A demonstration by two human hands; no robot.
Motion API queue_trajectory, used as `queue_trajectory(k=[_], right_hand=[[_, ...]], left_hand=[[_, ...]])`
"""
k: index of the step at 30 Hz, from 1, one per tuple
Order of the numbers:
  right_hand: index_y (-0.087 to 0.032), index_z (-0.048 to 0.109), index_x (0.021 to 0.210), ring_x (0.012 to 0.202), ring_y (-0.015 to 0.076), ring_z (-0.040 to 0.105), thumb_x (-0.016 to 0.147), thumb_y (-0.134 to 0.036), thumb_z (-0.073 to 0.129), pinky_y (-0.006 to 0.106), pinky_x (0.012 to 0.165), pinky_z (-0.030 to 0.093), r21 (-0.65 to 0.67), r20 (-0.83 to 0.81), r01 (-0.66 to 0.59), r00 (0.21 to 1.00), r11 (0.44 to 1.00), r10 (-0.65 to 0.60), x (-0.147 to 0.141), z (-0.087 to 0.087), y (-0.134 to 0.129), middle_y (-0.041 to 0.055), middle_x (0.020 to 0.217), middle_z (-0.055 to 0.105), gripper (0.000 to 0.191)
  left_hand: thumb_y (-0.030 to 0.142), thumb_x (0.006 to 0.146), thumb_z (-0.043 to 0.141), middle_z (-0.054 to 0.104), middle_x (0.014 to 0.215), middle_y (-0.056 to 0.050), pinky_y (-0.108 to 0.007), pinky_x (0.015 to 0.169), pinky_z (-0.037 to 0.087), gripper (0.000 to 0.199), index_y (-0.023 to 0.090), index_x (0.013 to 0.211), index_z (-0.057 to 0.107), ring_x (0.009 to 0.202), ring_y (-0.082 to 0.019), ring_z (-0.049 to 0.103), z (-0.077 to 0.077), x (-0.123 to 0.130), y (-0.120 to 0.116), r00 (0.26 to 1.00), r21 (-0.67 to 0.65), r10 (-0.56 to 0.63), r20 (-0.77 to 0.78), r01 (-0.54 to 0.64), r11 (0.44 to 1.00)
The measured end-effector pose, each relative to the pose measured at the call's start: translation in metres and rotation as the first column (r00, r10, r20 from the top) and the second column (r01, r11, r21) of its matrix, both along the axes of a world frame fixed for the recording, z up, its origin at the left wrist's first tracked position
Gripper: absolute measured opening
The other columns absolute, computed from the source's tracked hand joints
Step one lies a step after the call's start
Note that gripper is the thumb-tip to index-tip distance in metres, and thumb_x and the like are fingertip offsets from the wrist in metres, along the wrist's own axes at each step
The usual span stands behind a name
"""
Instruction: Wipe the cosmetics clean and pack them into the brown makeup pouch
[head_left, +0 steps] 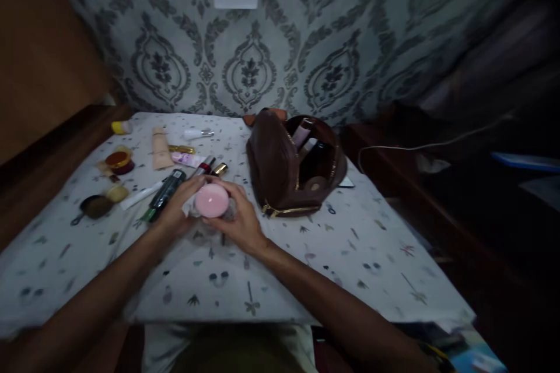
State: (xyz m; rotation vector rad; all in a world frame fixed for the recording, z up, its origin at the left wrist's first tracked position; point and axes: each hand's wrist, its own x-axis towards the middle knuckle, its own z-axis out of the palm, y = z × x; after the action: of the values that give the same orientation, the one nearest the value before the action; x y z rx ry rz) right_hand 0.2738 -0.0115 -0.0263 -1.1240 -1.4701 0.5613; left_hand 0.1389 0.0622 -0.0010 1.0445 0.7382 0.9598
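Observation:
A round jar with a pink lid (pixel 212 200) is held between both hands, in front of the tubes on the table. My left hand (pixel 182 205) grips its left side, with a white wipe or tissue (pixel 189 207) at the fingers. From the right, my right hand (pixel 240 215) wraps its fingers and thumb round the jar. A brown bag (pixel 273 157) stands unzipped to the right of my hands, with a pinkish tube (pixel 301 133) and other items inside. Just left of my left hand lies a dark green tube (pixel 164 195).
On the patterned tablecloth (pixel 297 280), the left side holds a beige tube (pixel 161 148), a red-rimmed jar (pixel 119 162), a dark round brush or compact (pixel 96 206) and a yellow-capped item (pixel 121 127). A cable (pixel 406 146) runs at the right.

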Motion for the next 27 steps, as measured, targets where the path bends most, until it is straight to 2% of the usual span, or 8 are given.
queue_trajectory(k=[7,12,14,16,20,23,25,27], right_hand=[[-0.026,0.058,0.125,0.129,0.0286,0.051,0.072,-0.035,0.083,0.047,0.111,0.039,0.043,0.062,0.016,0.998,0.999,-0.019,0.001,0.001,0.0,0.0102,0.134,0.057,0.06],[-0.026,0.062,0.118,0.111,0.0266,0.059,0.067,-0.04,0.086,0.043,0.101,0.046,-0.008,-0.017,0.031,0.999,0.999,-0.031,0.004,0.005,0.002,0.0065,0.114,0.064,0.058],[-0.024,0.062,0.118,0.108,0.0252,0.061,0.066,-0.043,0.086,0.04,0.099,0.047,-0.067,-0.123,-0.02,0.992,0.998,0.012,0.005,0.004,0.004,0.0056,0.112,0.065,0.061],[-0.023,0.061,0.118,0.107,0.0245,0.062,0.066,-0.045,0.084,0.038,0.098,0.048,-0.132,-0.207,-0.042,0.978,0.99,0.014,0.005,0.003,0.006,0.0059,0.114,0.066,0.061],[-0.021,0.061,0.117,0.105,0.0242,0.062,0.068,-0.042,0.082,0.037,0.096,0.049,-0.191,-0.214,0.002,0.976,0.982,-0.043,0.003,0.0,0.006,0.0072,0.113,0.067,0.058],[-0.021,0.063,0.117,0.103,0.0239,0.063,0.067,-0.041,0.082,0.036,0.092,0.051,-0.161,-0.171,-0.011,0.985,0.987,-0.016,0.001,-0.001,0.005,0.0068,0.111,0.067,0.057],[-0.022,0.064,0.119,0.106,0.0242,0.063,0.067,-0.043,0.083,0.037,0.092,0.053,-0.16,-0.176,-0.056,0.984,0.986,0.027,0.0,-0.001,0.005,0.007,0.113,0.066,0.059],[-0.022,0.063,0.121,0.113,0.0255,0.062,0.064,-0.047,0.086,0.037,0.095,0.053,-0.183,-0.24,-0.112,0.969,0.977,0.066,0.001,-0.002,0.005,0.0084,0.12,0.065,0.066]], left_hand=[[0.043,0.071,0.081,0.072,0.087,-0.003,-0.024,0.07,0.049,0.032,0.016,0.088,0.075,0.078,-0.015,0.063,0.001,-0.003,0.001,0.998,0.009,-0.058,0.034,0.058,0.998],[0.048,0.073,0.078,0.065,0.075,-0.001,-0.024,0.06,0.044,0.034,0.016,0.082,0.071,0.065,-0.013,0.055,-0.003,-0.005,0.002,0.998,0.003,-0.055,0.011,0.055,0.998],[0.051,0.078,0.073,0.063,0.075,0.0,-0.024,0.061,0.043,0.036,0.017,0.084,0.07,0.066,-0.013,0.054,-0.002,-0.006,0.002,0.998,0.077,-0.033,-0.058,0.037,0.996],[0.053,0.085,0.065,0.062,0.076,0.0,-0.025,0.064,0.043,0.036,0.018,0.087,0.069,0.069,-0.015,0.054,0.001,-0.007,0.0,0.983,0.241,0.054,-0.174,-0.011,0.971],[0.05,0.096,0.049,0.063,0.086,-0.002,-0.028,0.075,0.044,0.035,0.02,0.098,0.066,0.08,-0.019,0.057,0.012,-0.008,-0.012,0.919,0.556,0.27,-0.289,-0.068,0.828],[0.048,0.099,0.042,0.065,0.097,-0.006,-0.031,0.088,0.043,0.035,0.02,0.1,0.064,0.095,-0.022,0.059,0.015,-0.006,-0.021,0.904,0.678,0.317,-0.287,-0.042,0.734],[0.047,0.099,0.042,0.065,0.098,-0.006,-0.032,0.091,0.042,0.035,0.02,0.098,0.064,0.098,-0.023,0.059,0.016,-0.005,-0.024,0.908,0.691,0.308,-0.282,-0.03,0.722],[0.048,0.098,0.045,0.065,0.095,-0.005,-0.031,0.089,0.044,0.034,0.02,0.096,0.065,0.095,-0.022,0.059,0.015,-0.005,-0.021,0.925,0.627,0.267,-0.269,-0.042,0.778]])
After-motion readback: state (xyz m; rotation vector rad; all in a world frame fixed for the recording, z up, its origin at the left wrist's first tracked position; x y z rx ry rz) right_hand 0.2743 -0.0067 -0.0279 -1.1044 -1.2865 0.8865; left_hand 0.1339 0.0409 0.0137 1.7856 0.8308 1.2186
